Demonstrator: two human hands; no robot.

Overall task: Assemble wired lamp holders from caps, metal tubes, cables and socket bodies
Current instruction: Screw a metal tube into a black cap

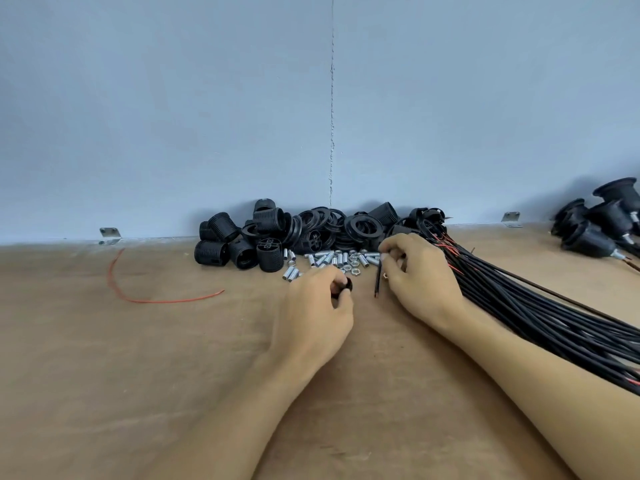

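Observation:
My left hand (pixel 317 306) curls round a small black cap (pixel 346 285) just in front of the scattered metal tubes (pixel 341 259). To its right, my right hand (pixel 420 275) pinches a small metal tube (pixel 383 257) between its fingertips at the edge of that scatter. A short black cable end (pixel 377 282) sticks down beside the right hand's thumb; who holds it I cannot tell. A heap of black socket bodies and rings (pixel 277 237) lies against the wall. The bundle of black cables (pixel 540 313) runs under my right forearm.
Several assembled lamp holders (pixel 602 220) lie at the far right by the wall. A loose red wire (pixel 138 292) curves over the brown table (pixel 138 375) on the left. Two metal brackets (pixel 110 233) sit at the wall's foot.

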